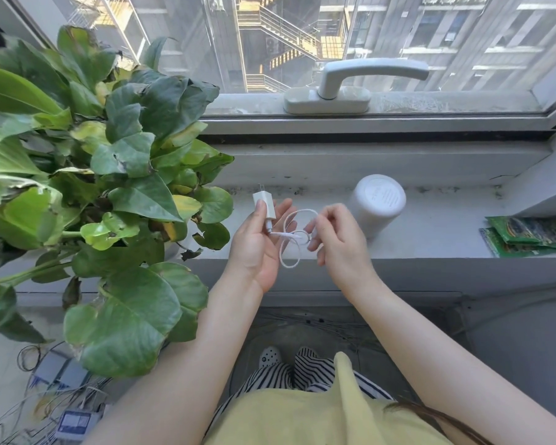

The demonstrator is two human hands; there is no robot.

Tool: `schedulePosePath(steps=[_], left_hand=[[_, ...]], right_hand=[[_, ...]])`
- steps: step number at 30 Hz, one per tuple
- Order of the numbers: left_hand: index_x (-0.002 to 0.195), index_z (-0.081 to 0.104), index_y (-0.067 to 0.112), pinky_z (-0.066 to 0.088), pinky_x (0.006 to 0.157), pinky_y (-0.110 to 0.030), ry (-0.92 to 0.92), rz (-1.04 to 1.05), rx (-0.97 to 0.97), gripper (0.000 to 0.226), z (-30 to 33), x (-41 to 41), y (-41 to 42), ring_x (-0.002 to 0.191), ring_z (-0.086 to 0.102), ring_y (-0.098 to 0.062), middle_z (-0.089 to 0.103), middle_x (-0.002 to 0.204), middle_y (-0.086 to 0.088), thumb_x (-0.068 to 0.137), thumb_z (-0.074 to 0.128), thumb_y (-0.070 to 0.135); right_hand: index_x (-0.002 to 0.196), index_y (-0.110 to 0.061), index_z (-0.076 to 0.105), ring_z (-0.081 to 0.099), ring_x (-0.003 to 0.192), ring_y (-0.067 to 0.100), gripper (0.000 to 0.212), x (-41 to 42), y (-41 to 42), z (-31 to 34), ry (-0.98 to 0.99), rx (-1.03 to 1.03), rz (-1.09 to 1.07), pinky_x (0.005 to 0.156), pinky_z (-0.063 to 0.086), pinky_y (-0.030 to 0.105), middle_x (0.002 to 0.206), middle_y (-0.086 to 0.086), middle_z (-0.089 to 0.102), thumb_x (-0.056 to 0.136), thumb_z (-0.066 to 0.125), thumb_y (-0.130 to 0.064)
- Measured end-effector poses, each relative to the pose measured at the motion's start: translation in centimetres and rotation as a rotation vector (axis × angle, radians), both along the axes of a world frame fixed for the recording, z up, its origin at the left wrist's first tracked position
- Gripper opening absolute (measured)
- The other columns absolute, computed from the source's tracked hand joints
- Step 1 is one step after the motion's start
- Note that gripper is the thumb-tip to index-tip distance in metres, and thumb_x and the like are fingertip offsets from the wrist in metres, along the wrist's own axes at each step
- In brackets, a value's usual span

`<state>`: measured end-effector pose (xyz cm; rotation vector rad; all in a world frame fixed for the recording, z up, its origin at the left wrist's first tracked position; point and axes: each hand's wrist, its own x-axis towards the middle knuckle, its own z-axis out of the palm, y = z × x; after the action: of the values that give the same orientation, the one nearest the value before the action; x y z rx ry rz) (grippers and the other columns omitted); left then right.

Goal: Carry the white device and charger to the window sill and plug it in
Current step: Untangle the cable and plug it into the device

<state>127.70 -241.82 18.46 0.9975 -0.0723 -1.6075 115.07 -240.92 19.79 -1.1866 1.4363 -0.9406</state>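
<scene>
A white cylindrical device (377,200) stands on the grey window sill (430,242), right of centre. My left hand (257,248) holds a white charger plug (264,207), prongs pointing up, pinned by the thumb. A thin white cable (289,248) runs from the plug in loose loops between both hands. My right hand (337,242) pinches the cable's other end, just in front of the device and left of it. Both hands hover over the sill's front edge.
A large leafy potted plant (109,175) fills the left side of the sill. Green packets (527,236) lie at the sill's right end. A window handle (350,81) sits on the frame behind. Cables and power strips (74,419) lie on the floor at lower left.
</scene>
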Motion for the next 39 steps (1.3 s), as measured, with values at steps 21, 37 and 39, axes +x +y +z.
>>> schedulePosePath(steps=[21,37,39], left_hand=[[0.117,0.045,0.013,0.023,0.034,-0.013,-0.275,0.009,0.037,0.037,-0.1,1.3,0.0,0.031,0.025,-0.003,0.052,0.073,-0.002,0.099,0.034,0.043],[0.108,0.054,0.015,0.028,0.039,-0.014,-0.045,0.008,-0.124,0.037,1.1,-0.1,-0.5,0.037,0.027,-0.004,0.048,0.062,0.003,0.098,0.033,0.044],[0.111,0.053,0.016,0.03,0.039,-0.014,-0.059,0.015,-0.114,0.037,0.8,0.0,-0.6,0.037,0.028,-0.004,0.049,0.064,0.003,0.098,0.034,0.044]], right_hand=[[0.08,-0.012,0.059,0.068,0.096,0.027,0.016,-1.8,-1.0,3.1,-0.58,-0.112,0.095,0.103,0.046,0.038,0.081,-0.003,0.07,0.093,0.049,-0.013],[0.103,-0.023,0.069,0.068,0.081,0.018,0.032,-0.1,1.0,-0.9,-0.176,0.15,0.161,0.091,0.056,0.045,0.103,0.002,0.064,0.074,0.078,-0.016],[0.101,-0.019,0.069,0.069,0.075,0.02,0.029,0.0,1.0,-0.7,-0.183,0.138,0.152,0.086,0.058,0.044,0.099,0.002,0.064,0.075,0.077,-0.008]])
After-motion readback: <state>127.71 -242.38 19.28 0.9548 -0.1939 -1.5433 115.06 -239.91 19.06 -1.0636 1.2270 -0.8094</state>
